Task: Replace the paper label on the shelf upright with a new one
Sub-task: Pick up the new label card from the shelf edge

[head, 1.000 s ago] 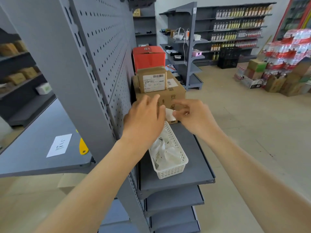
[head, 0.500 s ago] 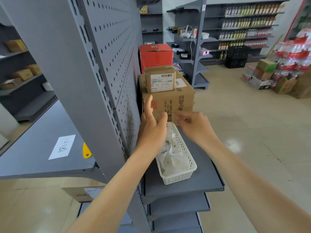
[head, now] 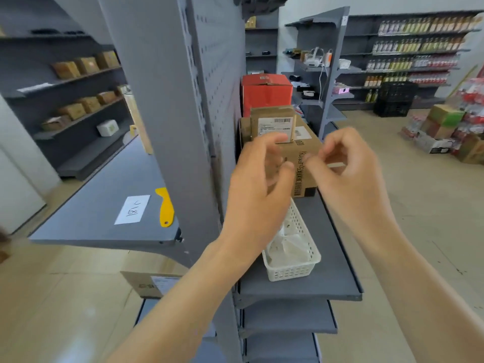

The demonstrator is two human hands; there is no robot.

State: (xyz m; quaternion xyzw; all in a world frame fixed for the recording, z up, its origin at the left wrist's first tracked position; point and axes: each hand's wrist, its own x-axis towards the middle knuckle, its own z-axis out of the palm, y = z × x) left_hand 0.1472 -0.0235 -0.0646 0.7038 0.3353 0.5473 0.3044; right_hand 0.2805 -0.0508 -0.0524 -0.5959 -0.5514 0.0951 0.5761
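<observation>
Both bare forearms rise from the bottom edge, the left from about 7 o'clock and the right from about 5 o'clock, converging toward centre. The left hand (head: 258,184) shows its back, fingers loosely curled, thumb and forefinger apart. The right hand (head: 345,170), at its 3 o'clock, curls its fingers inward, fingertips almost meeting the left's; whether it pinches anything is unclear.

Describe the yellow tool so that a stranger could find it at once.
Look at the grey shelf left of the perforated upright. The yellow scraper lies flat there, right beside a white paper label with handwriting. It is the only yellow thing there, with a hole in its handle.
</observation>
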